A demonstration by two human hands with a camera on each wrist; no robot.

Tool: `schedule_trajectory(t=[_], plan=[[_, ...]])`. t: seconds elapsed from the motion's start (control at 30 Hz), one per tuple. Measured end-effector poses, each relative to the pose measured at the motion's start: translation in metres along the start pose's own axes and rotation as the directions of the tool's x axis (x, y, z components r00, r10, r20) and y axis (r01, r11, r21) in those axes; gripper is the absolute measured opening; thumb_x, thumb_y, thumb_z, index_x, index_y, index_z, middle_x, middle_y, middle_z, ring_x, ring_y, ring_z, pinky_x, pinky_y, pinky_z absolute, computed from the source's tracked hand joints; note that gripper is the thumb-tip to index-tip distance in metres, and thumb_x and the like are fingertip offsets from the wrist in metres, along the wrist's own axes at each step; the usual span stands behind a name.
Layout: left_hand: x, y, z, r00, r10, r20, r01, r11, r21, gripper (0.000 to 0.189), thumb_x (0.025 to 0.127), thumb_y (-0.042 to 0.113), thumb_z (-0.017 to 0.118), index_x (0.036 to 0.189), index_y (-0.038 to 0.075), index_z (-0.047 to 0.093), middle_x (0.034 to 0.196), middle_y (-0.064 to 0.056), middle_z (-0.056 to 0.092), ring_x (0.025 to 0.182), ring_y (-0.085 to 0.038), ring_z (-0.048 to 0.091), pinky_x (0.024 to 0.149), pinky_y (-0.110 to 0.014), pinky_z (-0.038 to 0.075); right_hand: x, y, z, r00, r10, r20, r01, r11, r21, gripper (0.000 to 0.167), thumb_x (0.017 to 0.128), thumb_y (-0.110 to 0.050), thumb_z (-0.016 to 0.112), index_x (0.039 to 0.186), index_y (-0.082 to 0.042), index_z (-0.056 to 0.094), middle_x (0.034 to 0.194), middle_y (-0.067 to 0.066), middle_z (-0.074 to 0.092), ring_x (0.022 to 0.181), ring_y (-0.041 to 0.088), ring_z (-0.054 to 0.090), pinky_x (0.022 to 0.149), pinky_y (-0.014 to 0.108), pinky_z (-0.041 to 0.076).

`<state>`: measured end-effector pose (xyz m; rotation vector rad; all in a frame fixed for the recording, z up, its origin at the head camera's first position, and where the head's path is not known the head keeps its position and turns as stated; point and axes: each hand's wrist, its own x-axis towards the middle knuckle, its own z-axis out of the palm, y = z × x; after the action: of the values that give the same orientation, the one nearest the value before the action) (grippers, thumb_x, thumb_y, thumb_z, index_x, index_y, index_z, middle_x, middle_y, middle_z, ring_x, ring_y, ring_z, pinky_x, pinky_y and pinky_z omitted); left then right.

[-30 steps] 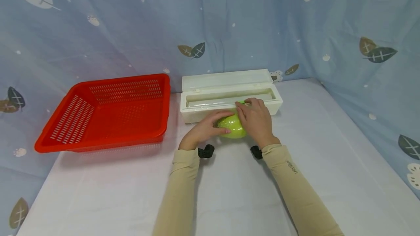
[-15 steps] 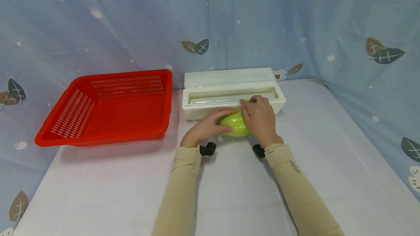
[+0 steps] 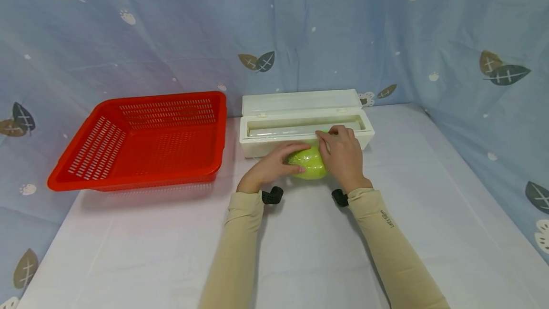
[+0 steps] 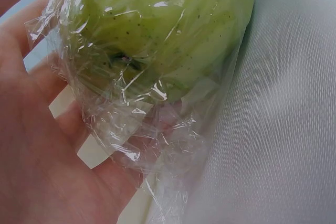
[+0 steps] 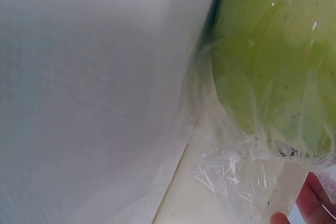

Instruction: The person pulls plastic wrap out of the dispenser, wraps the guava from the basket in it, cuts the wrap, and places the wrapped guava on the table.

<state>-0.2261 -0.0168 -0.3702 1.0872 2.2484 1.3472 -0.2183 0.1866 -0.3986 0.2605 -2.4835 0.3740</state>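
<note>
A green speckled fruit (image 3: 310,162), loosely wrapped in clear cling film (image 4: 131,145), rests on the white cloth in front of a white dispenser box. My left hand (image 3: 270,166) holds the fruit's left side, thumb in front and fingers behind. In the left wrist view, crumpled film bunches over the fingers below the fruit's dark dimple. My right hand (image 3: 343,159) is at the fruit's far right side, its thumb and fingers pinching a gathered part of the film. In the right wrist view, film stretches from the fruit (image 5: 278,66) towards the fingertips (image 5: 312,203), mostly cut off by the frame.
The white cling film box (image 3: 268,148) stands with its lid (image 3: 300,102) raised against the curtain, a film roll (image 3: 283,131) inside. At the left sits a red perforated basket (image 3: 167,183). White cloth (image 3: 309,247) covers the table, and a blue patterned curtain (image 3: 193,37) hangs behind.
The head view has shifted slightly. My right hand has edged a little to the right along the fruit, while the left hand keeps its hold. The fruit stays in place.
</note>
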Motion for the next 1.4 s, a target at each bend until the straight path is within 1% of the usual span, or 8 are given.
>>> schedule_trajectory(t=[0.27, 0.5, 0.8, 0.9, 1.03, 1.17, 1.27, 1.4], plan=[[0.000, 0.003, -0.001, 1.000, -0.014, -0.010, 0.014, 1.000, 0.009, 0.056, 0.081, 0.013, 0.066, 0.132, 0.008, 0.043, 0.137, -0.013, 0.034, 0.126, -0.026, 0.029, 0.101, -0.040, 0.024, 0.002, 0.002, -0.001, 1.000, 0.012, -0.014, -0.012, 1.000, -0.001, 0.024, 0.087, -0.021, 0.053, 0.104, -0.015, 0.068, 0.097, 0.011, 0.054, 0.090, 0.029, 0.048, 0.062, 0.041, 0.041], [0.000, 0.000, 0.000, 1.000, -0.010, -0.008, 0.010, 1.000, 0.004, 0.056, 0.081, 0.013, 0.065, 0.132, 0.006, 0.043, 0.137, -0.014, 0.034, 0.126, -0.027, 0.029, 0.101, -0.040, 0.025, 0.001, 0.004, -0.002, 0.999, 0.040, -0.011, -0.040, 0.999, -0.002, 0.023, 0.086, -0.019, 0.054, 0.103, -0.015, 0.068, 0.098, 0.011, 0.054, 0.090, 0.029, 0.047, 0.062, 0.040, 0.040], [0.000, -0.002, 0.000, 1.000, 0.009, -0.013, -0.009, 1.000, 0.008, 0.056, 0.081, 0.012, 0.065, 0.131, 0.005, 0.043, 0.136, -0.015, 0.034, 0.125, -0.027, 0.029, 0.101, -0.039, 0.025, 0.003, 0.006, -0.006, 0.998, 0.069, 0.002, -0.069, 0.998, 0.005, 0.023, 0.086, -0.018, 0.053, 0.103, -0.014, 0.069, 0.097, 0.011, 0.053, 0.088, 0.028, 0.046, 0.062, 0.039, 0.039], [-0.001, -0.002, 0.000, 1.000, 0.009, -0.008, -0.009, 1.000, 0.009, 0.056, 0.081, 0.012, 0.065, 0.132, 0.006, 0.043, 0.137, -0.016, 0.033, 0.126, -0.028, 0.029, 0.101, -0.041, 0.024, 0.002, 0.007, -0.006, 0.997, 0.077, 0.009, -0.077, 0.997, 0.008, 0.023, 0.086, -0.017, 0.053, 0.102, -0.014, 0.069, 0.097, 0.011, 0.054, 0.087, 0.028, 0.046, 0.062, 0.039, 0.039], [0.000, -0.005, 0.001, 1.000, 0.005, -0.014, -0.005, 1.000, 0.007, 0.056, 0.081, 0.014, 0.066, 0.132, 0.007, 0.043, 0.137, -0.014, 0.034, 0.126, -0.027, 0.029, 0.101, -0.042, 0.024, 0.002, 0.010, -0.005, 0.997, 0.076, 0.007, -0.076, 0.997, 0.012, 0.022, 0.086, -0.016, 0.054, 0.102, -0.014, 0.069, 0.096, 0.011, 0.054, 0.086, 0.028, 0.046, 0.063, 0.039, 0.038], [0.006, -0.022, 0.005, 0.999, 0.007, -0.033, -0.006, 1.000, 0.020, 0.058, 0.080, 0.019, 0.067, 0.132, 0.015, 0.044, 0.137, -0.006, 0.034, 0.125, -0.021, 0.030, 0.101, -0.040, 0.025, 0.002, 0.013, -0.004, 0.997, 0.074, -0.007, -0.074, 0.997, 0.020, 0.022, 0.085, -0.015, 0.055, 0.101, -0.014, 0.070, 0.095, 0.011, 0.054, 0.085, 0.028, 0.045, 0.063, 0.038, 0.037], [0.011, -0.037, 0.008, 0.999, 0.002, -0.037, -0.001, 1.000, 0.031, 0.058, 0.079, 0.026, 0.068, 0.132, 0.023, 0.044, 0.136, 0.002, 0.035, 0.124, -0.015, 0.030, 0.100, -0.038, 0.026, 0.002, 0.014, -0.005, 0.997, 0.074, -0.016, -0.074, 0.997, 0.026, 0.022, 0.084, -0.014, 0.056, 0.100, -0.014, 0.070, 0.094, 0.012, 0.054, 0.085, 0.028, 0.045, 0.063, 0.039, 0.038], [0.011, -0.041, 0.008, 0.999, -0.006, -0.033, 0.007, 0.999, 0.036, 0.059, 0.078, 0.032, 0.068, 0.131, 0.028, 0.044, 0.135, 0.006, 0.034, 0.124, -0.011, 0.029, 0.100, -0.035, 0.026, 0.001, 0.015, -0.006, 0.997, 0.074, -0.025, -0.074, 0.997, 0.022, 0.021, 0.084, -0.014, 0.056, 0.099, -0.014, 0.070, 0.093, 0.012, 0.055, 0.085, 0.029, 0.047, 0.064, 0.039, 0.039]])
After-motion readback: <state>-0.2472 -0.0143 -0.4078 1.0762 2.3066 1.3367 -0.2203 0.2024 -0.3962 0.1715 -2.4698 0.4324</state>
